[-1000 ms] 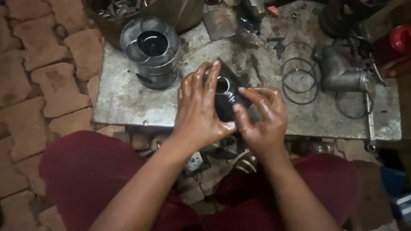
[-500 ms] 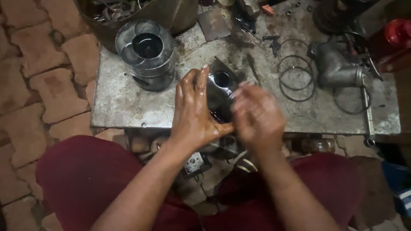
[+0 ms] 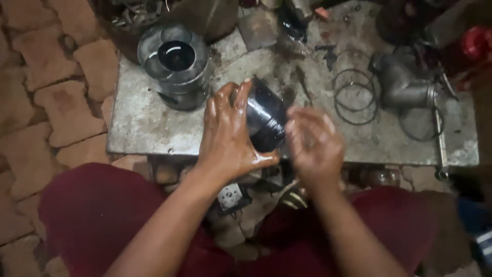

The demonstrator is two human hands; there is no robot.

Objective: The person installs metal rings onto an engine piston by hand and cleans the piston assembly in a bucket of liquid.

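My left hand (image 3: 228, 134), shiny with oil, grips a dark metal cylinder, a piston-like part (image 3: 265, 119), above the near edge of a grey metal plate (image 3: 148, 128). The part lies tilted, its round side facing up. My right hand (image 3: 313, 145) is blurred beside the part's right end, fingers curled and touching or nearly touching it. Whether the right hand holds the part cannot be told. My red trousers (image 3: 97, 215) fill the bottom of the view.
A second piston (image 3: 176, 64) stands upright at the plate's back left. Thin metal rings (image 3: 353, 92) lie right of centre, with a grey cast pipe part (image 3: 402, 84) beyond them. A bowl of metal bits (image 3: 133, 13) sits at the back; paving stones (image 3: 51, 102) lie left.
The part has turned in my hands: its open end faced up before, now its dark side shows. My right hand has slid from the top to the right end, moving fast.
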